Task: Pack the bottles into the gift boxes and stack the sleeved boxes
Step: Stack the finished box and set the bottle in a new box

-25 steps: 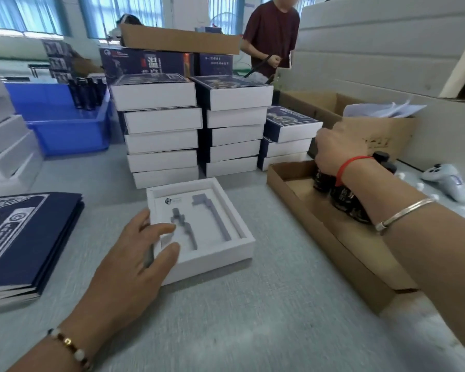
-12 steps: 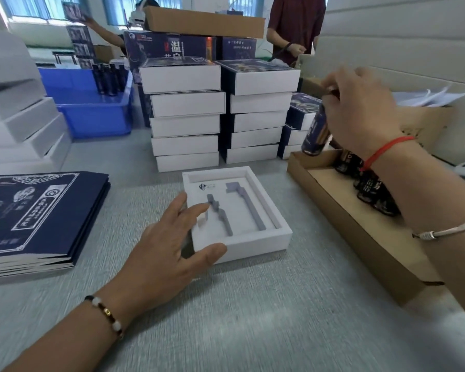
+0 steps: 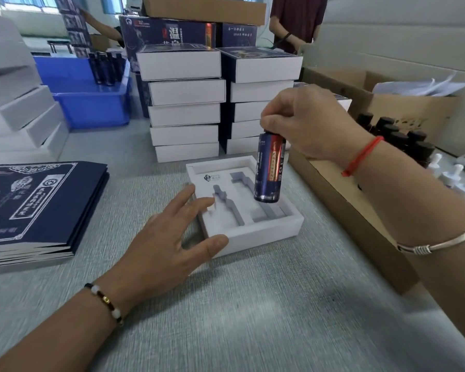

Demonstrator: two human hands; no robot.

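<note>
Bottle (image 3: 268,167): dark blue, red-and-gold label, upright, held in the air over the right side of the gift box (image 3: 269,232). Right hand (image 3: 306,122): fingers curled round the bottle's cap. Gift box: white, open, grey-slotted insert, mid-surface (image 3: 253,304). Left hand (image 3: 161,248): fingers straight and spread, resting against the box's left wall. Behind: stacked sleeved boxes (image 3: 184,103). Right edge: cardboard tray (image 3: 346,210) with more bottles (image 3: 397,135). Left edge: flat blue sleeves (image 3: 38,202).

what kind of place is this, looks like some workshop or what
Probably a packing room or small fulfilment workshop. Stacks of sleeved gift boxes fill the table, a cardboard tray of dark bottles sits on the right, and flat printed sleeves wait in a pile on the left.
</note>
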